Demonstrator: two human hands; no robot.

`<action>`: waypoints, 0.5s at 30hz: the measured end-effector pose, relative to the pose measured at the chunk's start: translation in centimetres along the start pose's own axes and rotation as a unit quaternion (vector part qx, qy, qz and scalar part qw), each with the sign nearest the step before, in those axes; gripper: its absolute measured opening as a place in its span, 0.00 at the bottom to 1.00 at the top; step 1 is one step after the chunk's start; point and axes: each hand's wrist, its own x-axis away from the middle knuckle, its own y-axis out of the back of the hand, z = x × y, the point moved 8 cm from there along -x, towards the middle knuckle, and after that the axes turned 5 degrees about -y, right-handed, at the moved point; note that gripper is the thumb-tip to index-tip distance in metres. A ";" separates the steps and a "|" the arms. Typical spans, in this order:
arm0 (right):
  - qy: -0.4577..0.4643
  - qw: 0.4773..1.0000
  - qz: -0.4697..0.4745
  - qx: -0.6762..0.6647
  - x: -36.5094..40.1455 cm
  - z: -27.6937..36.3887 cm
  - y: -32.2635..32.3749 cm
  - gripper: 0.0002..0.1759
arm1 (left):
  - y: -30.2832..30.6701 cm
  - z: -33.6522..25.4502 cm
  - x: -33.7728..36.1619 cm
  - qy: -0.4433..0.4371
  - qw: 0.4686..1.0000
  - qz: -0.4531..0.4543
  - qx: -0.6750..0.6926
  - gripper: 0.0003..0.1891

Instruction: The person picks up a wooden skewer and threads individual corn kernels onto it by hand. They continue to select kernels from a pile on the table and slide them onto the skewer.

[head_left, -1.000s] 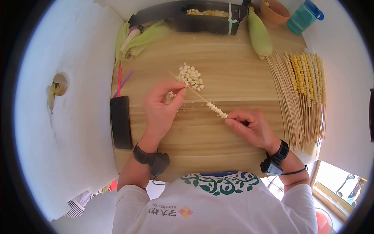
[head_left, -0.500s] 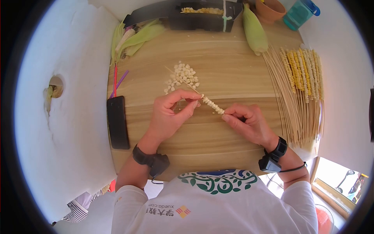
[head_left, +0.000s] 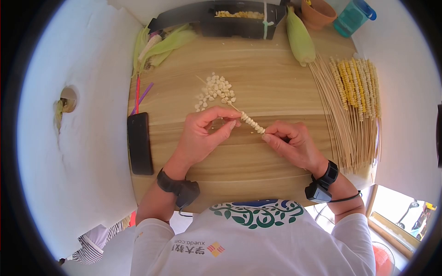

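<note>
Fingers (head_left: 275, 137) of the right hand (head_left: 294, 148) are pinched on the near end of a bamboo skewer (head_left: 252, 123), held just above the desk (head_left: 239, 161). It is pinched midway by the left hand (head_left: 202, 135). Only a short run of kernels is threaded. Loose kernels (head_left: 216, 89) lie beyond, and filled skewers (head_left: 357, 83) are laid far right.

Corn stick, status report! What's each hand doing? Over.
Right hand pinches skewer end. Left hand pinches its middle. Threaded kernels between them. Loose kernels just beyond.

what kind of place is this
Probably a home or small-workshop food-prep table: loose corn kernels on a wooden table, a half-threaded skewer pinched by the left hand and right hand, and stacked bamboo skewers beside a corn cob.
</note>
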 end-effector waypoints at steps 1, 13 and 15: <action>-0.001 1.000 0.000 0.002 0.0 0.0 0.0 0.07 | 0.0 0.0 0.0 0.000 1.000 0.000 0.002 0.11; -0.012 0.999 -0.022 -0.045 0.1 -1.1 0.2 0.08 | 3.5 -1.5 0.2 -0.039 0.973 -0.172 -0.150 0.09; -0.009 0.999 -0.023 -0.047 0.2 -0.8 0.1 0.08 | 4.6 -2.2 0.3 -0.028 0.969 -0.184 -0.162 0.08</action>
